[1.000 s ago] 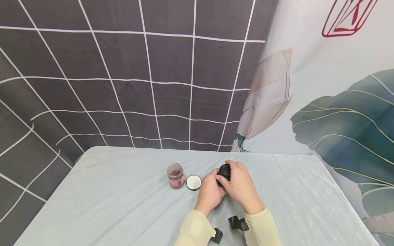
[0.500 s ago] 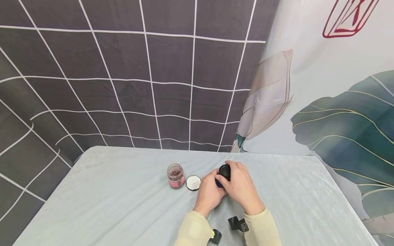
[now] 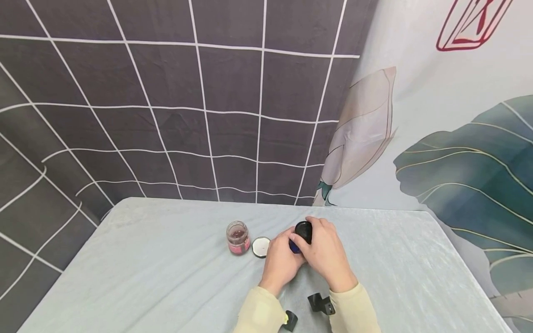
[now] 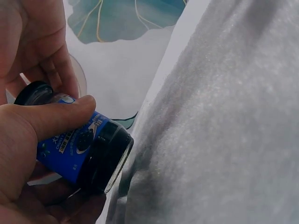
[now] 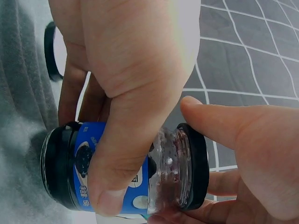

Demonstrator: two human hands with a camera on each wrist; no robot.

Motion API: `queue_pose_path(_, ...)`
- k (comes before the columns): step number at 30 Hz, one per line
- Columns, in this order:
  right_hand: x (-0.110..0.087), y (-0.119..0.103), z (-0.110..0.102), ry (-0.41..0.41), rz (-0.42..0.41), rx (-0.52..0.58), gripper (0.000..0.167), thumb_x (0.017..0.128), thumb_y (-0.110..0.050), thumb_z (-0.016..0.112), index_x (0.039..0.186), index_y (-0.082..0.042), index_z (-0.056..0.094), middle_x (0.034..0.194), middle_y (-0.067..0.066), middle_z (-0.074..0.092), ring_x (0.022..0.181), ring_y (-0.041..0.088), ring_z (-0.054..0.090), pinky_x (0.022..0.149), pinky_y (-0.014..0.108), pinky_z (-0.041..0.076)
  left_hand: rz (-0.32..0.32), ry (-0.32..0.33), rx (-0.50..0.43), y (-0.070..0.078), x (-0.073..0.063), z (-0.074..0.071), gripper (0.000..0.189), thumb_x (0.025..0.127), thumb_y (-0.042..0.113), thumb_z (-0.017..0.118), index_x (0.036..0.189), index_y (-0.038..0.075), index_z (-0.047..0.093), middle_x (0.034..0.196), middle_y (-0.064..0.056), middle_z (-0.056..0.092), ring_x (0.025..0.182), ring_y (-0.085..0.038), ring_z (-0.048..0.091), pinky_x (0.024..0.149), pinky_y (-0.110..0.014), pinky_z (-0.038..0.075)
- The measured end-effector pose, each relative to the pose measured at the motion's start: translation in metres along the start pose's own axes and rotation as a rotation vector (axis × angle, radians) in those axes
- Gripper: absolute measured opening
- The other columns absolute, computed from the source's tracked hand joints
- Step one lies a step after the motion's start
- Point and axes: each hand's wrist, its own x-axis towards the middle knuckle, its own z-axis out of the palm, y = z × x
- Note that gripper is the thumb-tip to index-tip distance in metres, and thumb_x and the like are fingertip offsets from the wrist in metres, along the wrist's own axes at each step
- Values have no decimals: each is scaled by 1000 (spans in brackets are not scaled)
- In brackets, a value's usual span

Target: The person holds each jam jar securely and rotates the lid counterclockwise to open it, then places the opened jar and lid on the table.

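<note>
A small glass jar with a blue label (image 4: 72,156) and dark contents is in both hands. My left hand (image 3: 281,261) grips the jar's body, its thumb lying across the label. Around the black lid (image 5: 198,168) of this jar curl the thumb and fingers of my right hand (image 3: 326,252). The lid sits on the jar's mouth, and clear glass shows below it in the right wrist view. Left of the hands stands an uncovered glass jar with a pink label (image 3: 238,245), some dark reddish content inside. Between that jar and my left hand lies a loose lid (image 3: 260,248), white inside up.
A pale grey-blue cloth covers the table (image 3: 145,263). Behind it hangs a dark curtain with white grid lines (image 3: 229,134), and at the right a light curtain with leaf patterns (image 3: 466,162). Black camera mounts (image 3: 321,304) sit at both wrists.
Both hands have shifted very slightly left with the jar. A little more of its blue label shows. The uncovered jar and the loose lid stay put.
</note>
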Motion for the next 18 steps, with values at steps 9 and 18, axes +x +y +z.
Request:
queue_pose_path(9,-1,-6,3,42,-27,-21,62,87,-33,79,123,13,61,114,30,62,110,45,56,91,55,49,-64,47,-14,2,-3,-4,55,79,18,82,130,9,66,123,-7,70,117,-28,63,101,-49,48)
queue_pose_path(18,-2,-10,5,77,-8,-13,59,90,-34,76,123,12,61,115,29,61,107,45,55,89,55,49,-58,83,-20,4,-4,-6,52,79,21,81,128,8,67,121,-9,69,113,-30,65,97,-47,51)
